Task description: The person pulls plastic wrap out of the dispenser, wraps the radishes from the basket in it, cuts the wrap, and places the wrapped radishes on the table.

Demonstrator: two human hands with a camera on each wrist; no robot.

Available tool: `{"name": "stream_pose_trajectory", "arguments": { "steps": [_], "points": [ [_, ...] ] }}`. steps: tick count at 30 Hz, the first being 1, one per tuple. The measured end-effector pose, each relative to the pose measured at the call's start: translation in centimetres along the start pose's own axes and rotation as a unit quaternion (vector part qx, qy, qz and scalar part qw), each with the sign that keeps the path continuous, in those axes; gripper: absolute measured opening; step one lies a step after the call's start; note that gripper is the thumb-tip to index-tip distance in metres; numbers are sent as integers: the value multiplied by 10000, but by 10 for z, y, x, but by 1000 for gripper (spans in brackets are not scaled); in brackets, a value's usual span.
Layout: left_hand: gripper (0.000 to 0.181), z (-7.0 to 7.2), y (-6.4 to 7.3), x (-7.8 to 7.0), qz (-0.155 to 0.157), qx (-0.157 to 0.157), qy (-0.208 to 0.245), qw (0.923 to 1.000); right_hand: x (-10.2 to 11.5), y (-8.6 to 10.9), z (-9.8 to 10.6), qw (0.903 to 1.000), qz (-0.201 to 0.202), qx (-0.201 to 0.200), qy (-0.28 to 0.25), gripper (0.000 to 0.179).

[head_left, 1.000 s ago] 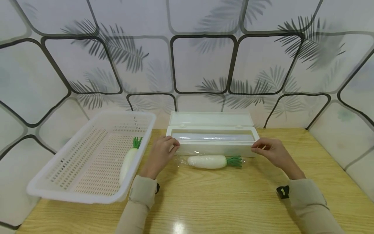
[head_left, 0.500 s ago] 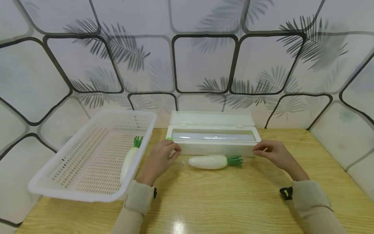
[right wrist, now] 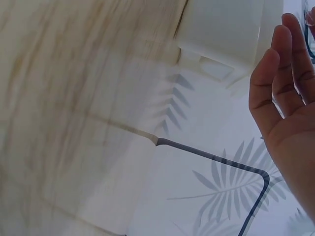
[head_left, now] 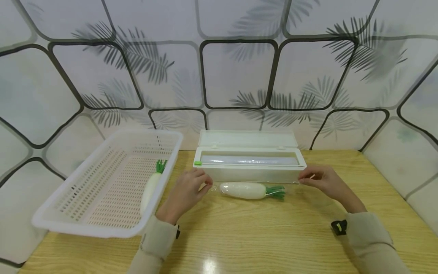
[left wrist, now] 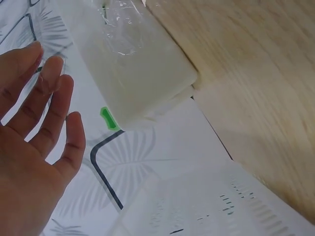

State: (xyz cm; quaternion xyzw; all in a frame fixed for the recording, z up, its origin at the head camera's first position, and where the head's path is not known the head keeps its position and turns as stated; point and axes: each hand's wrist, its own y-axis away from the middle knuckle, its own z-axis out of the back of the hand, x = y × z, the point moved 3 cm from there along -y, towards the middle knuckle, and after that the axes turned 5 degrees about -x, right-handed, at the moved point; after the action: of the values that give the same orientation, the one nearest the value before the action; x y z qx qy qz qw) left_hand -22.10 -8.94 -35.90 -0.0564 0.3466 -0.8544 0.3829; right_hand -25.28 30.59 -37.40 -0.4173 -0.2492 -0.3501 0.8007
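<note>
In the head view, a sheet of clear cling film (head_left: pixel 216 188) stretches between my hands over a white radish (head_left: pixel 243 190) with green stalks, lying on the table. My left hand (head_left: pixel 186 192) pinches the film's left end between thumb and fingertips. At the other end, my right hand (head_left: pixel 325 186) pinches it near the box's front right corner. Behind the radish stands a white cling film dispenser box (head_left: pixel 253 175), its lid raised and a film roll (head_left: pixel 249 160) inside. A green slider (head_left: pixel 197 163) sits at the left of its front edge.
On the left, a white perforated plastic basket (head_left: pixel 85 230) holds another white radish (head_left: pixel 149 192). A patterned wall (head_left: pixel 239 76) rises behind the box. The wooden table (head_left: pixel 253 236) extends in front of it.
Both hands have come slightly toward the person, away from the box's edge, with the film between them. The green slider, hidden at first behind the left hand, now shows.
</note>
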Motion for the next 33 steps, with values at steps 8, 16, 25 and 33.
{"name": "stream_pose_trajectory", "arguments": {
  "steps": [8,16,25,33],
  "points": [
    [10,0,5,0,-29,394,-128,9991,3,1,0,9991,236,265,-241,32],
    [9,-5,8,2,-22,756,-65,9971,5,7,-4,9974,287,624,212,29],
    [8,-17,11,6,233,1455,-226,9888,13,7,-23,9750,666,1440,1557,22],
    [5,-29,7,8,545,1856,-162,9810,7,2,-39,9580,178,2007,2039,17]
  ]
}}
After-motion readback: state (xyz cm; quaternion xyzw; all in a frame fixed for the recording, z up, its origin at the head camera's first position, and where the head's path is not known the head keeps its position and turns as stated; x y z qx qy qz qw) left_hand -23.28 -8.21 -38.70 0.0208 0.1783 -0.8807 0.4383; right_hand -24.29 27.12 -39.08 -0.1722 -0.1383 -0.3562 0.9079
